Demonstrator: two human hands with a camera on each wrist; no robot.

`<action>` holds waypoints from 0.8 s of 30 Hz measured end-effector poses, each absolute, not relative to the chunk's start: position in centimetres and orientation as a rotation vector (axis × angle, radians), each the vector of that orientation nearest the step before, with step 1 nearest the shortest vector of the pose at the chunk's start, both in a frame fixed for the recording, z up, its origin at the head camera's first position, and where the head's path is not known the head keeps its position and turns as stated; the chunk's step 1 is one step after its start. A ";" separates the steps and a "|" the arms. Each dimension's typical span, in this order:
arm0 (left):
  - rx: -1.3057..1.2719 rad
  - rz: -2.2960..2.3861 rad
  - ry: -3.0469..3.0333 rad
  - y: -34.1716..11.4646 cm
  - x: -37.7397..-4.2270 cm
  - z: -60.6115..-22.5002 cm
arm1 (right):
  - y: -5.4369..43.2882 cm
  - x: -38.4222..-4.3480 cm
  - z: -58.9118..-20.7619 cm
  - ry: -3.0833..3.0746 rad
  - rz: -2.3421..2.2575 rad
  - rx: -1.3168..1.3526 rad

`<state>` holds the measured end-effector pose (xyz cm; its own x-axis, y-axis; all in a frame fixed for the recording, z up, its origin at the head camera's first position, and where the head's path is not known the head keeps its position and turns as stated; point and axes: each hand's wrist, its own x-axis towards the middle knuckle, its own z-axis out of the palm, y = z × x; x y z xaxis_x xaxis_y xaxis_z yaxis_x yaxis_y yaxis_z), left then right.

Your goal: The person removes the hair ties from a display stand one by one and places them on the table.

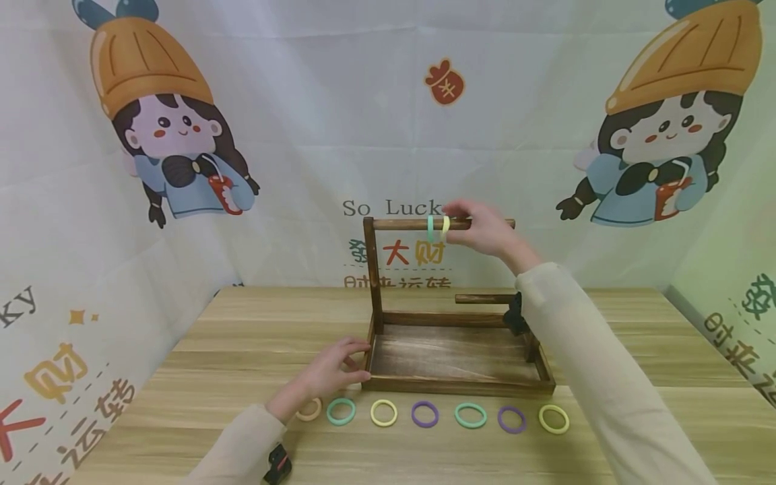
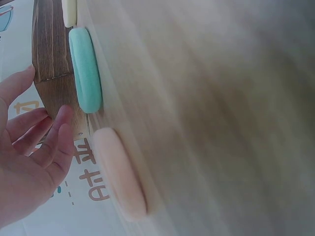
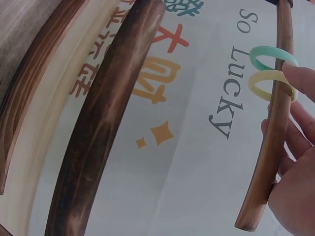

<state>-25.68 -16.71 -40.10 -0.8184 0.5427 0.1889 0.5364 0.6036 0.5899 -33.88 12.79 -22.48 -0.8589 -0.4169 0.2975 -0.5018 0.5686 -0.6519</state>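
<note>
A brown wooden stand (image 1: pixel 461 389) has a tray base, a long upper rod (image 1: pixel 400 224) and a shorter lower rod (image 1: pixel 481 299). My right hand (image 1: pixel 485 229) is at the upper rod, pinching a yellow ring (image 3: pixel 261 84) that encircles it. Just beyond, a green ring (image 3: pixel 263 53) hangs on the same rod, close to the thumb. My left hand (image 1: pixel 330 369) rests its fingertips on the left end of the tray base, fingers relaxed and spread. In the left wrist view, a green ring (image 2: pixel 87 73) and a peach ring (image 2: pixel 120 174) lie beside that hand.
A row of rings lies on the wooden table (image 1: pixel 242 350) before the stand, including a purple ring (image 1: pixel 425 414), a green ring (image 1: pixel 470 415) and a yellow ring (image 1: pixel 554 419) at the right end. A printed cloth (image 1: pixel 339 101) hangs behind the table.
</note>
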 end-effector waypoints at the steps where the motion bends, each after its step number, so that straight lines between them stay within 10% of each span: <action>1: 0.943 1.027 2.805 -16.7 -25.7 -40.1 | 12.8 -33.9 -22.5 -2.681 1.171 0.799; 24: 0.941 1.020 2.812 -16.7 -25.7 -40.2 | 12.3 -34.2 -23.0 -2.719 0.790 0.727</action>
<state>-25.74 -16.67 -40.21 -0.8199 0.5400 0.1900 0.5362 0.6082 0.5853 -34.20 12.26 -23.04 -0.8538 -0.3989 0.3346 -0.5160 0.7334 -0.4425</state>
